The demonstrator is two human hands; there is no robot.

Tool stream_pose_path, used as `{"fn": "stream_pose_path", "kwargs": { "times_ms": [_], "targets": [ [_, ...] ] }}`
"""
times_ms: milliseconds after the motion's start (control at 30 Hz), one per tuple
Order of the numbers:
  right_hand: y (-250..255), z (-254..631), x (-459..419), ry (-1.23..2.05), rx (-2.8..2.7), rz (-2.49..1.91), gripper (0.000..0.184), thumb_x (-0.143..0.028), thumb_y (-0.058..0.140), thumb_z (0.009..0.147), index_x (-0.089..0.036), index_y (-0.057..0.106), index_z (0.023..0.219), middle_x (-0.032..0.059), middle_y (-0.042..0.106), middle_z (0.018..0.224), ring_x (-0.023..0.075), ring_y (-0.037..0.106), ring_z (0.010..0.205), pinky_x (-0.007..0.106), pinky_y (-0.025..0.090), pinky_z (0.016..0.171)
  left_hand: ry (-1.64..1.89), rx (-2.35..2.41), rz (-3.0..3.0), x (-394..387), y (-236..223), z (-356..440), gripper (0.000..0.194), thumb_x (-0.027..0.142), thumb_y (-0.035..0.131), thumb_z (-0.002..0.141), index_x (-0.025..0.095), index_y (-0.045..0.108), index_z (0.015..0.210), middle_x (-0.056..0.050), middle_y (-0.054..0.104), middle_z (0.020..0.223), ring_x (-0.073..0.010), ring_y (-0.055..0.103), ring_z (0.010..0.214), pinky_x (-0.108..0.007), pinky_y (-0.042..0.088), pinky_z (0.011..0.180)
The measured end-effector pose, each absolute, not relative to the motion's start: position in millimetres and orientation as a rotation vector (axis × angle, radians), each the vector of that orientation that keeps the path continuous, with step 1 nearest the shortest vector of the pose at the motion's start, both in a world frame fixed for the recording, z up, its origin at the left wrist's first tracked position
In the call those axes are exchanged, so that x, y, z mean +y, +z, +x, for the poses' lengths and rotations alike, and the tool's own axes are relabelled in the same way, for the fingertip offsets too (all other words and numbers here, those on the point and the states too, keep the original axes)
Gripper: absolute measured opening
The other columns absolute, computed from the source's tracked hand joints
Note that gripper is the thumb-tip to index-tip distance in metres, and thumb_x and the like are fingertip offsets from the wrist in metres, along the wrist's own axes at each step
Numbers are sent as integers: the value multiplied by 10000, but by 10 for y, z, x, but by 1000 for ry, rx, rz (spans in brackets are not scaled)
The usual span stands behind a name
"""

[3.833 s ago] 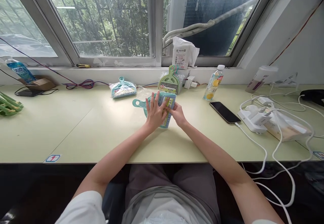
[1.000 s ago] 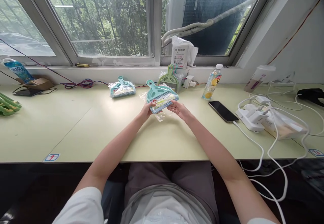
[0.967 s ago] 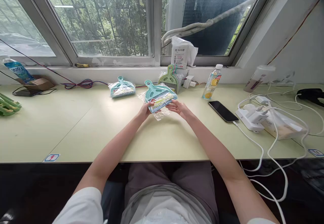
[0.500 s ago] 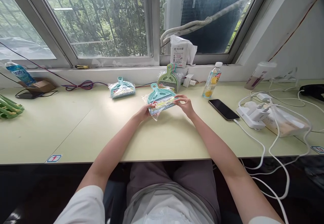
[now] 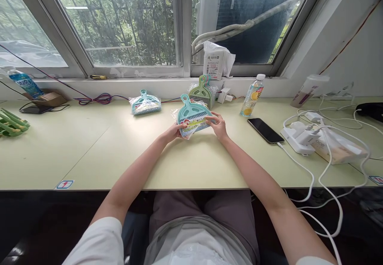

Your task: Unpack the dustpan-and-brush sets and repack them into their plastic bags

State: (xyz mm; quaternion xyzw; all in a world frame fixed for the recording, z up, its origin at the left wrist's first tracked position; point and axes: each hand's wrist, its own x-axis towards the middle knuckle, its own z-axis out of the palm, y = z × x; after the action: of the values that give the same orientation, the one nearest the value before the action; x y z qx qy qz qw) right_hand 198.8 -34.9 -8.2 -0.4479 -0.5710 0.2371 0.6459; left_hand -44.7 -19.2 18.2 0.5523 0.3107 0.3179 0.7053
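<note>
Between both hands is a teal mini dustpan and brush set [image 5: 194, 111] in a clear plastic wrapper with a printed label, its handle pointing up and away from me. My left hand [image 5: 173, 132] grips its lower left corner, thumb on the front. My right hand [image 5: 218, 127] pinches the right edge, fingers over the label side. Behind it, a stack of wrapped dustpan sets [image 5: 202, 91], green at the front, leans upright by the sill. Another wrapped teal dustpan set [image 5: 145, 103] lies on the table to the left.
A drink bottle [image 5: 252, 96], a black phone [image 5: 265, 130] on a cable, and a white power strip [image 5: 301, 139] with tangled cords occupy the right side. At far left are a blue bottle [image 5: 26, 84], a cardboard box [image 5: 55, 97] and green slatted pieces [image 5: 13, 123].
The held dustpan set has tilted more upright, so its front and label face me more fully. Both hands still hold it. The view has shifted slightly.
</note>
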Motion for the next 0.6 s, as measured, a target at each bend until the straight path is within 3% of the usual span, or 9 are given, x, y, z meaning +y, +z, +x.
{"fn": "stream_pose_path", "kwargs": {
  "times_ms": [100, 167, 267, 367, 400, 467, 533, 600],
  "targets": [
    [-86, 1980, -354, 764, -1157, -1009, 537, -335, 791, 642, -279, 624, 1150, 59, 596, 1238, 212, 573, 1127, 346, 528, 877, 680, 747, 1272, -190, 184, -465, 688, 272, 682, 744, 179, 406, 1367, -126, 689, 1060, -181, 681, 673, -255, 542, 497],
    [-94, 1993, -340, 983, -1051, -1030, 619, -293, 818, 595, -246, 600, 1172, 60, 669, 1103, 198, 643, 959, 343, 554, 808, 682, 787, 1302, -208, 189, -454, 716, 291, 688, 743, 191, 390, 1385, -124, 685, 1058, -156, 658, 609, -235, 514, 457],
    [-108, 2030, -303, 1176, -928, -1046, 450, -228, 826, 568, -171, 664, 983, 48, 713, 881, 179, 665, 782, 314, 568, 723, 819, 808, 1337, -258, 202, -401, 817, 377, 670, 776, 277, 240, 1464, -116, 649, 1153, -133, 647, 604, -222, 496, 462],
    [-120, 2073, -270, 1142, -742, -1010, 307, -159, 801, 572, -177, 645, 835, 16, 706, 800, 144, 656, 720, 260, 561, 664, 1002, 754, 1433, -306, 211, -333, 883, 462, 622, 810, 346, 74, 1492, -98, 616, 1196, -136, 657, 715, -252, 534, 579],
    [-122, 2087, -264, 1118, -683, -1001, 300, -145, 793, 571, -186, 627, 817, 3, 699, 783, 135, 652, 711, 246, 556, 647, 1024, 727, 1519, -318, 209, -313, 882, 458, 646, 790, 344, 119, 1487, -97, 601, 1211, -140, 652, 778, -266, 543, 636],
    [-124, 2110, -259, 1089, -616, -984, 306, -141, 784, 568, -201, 588, 795, -14, 684, 767, 123, 647, 707, 229, 547, 630, 1042, 725, 1743, -335, 197, -276, 786, 408, 731, 711, 311, 365, 1400, -94, 559, 1250, -143, 615, 875, -276, 541, 719],
    [-118, 2117, -264, 1091, -616, -976, 335, -160, 786, 557, -213, 548, 786, -24, 673, 767, 121, 646, 716, 229, 540, 629, 1113, 834, 1917, -348, 180, -246, 521, 358, 755, 683, 251, 587, 1165, -85, 541, 1233, -147, 579, 919, -264, 528, 743],
    [-102, 2103, -279, 1108, -671, -977, 389, -203, 799, 541, -225, 509, 799, -26, 668, 781, 136, 651, 737, 248, 534, 640, 1237, 993, 1936, -359, 170, -229, 248, 343, 691, 750, 213, 636, 954, -69, 566, 1125, -152, 567, 919, -252, 514, 737]
  ]
}}
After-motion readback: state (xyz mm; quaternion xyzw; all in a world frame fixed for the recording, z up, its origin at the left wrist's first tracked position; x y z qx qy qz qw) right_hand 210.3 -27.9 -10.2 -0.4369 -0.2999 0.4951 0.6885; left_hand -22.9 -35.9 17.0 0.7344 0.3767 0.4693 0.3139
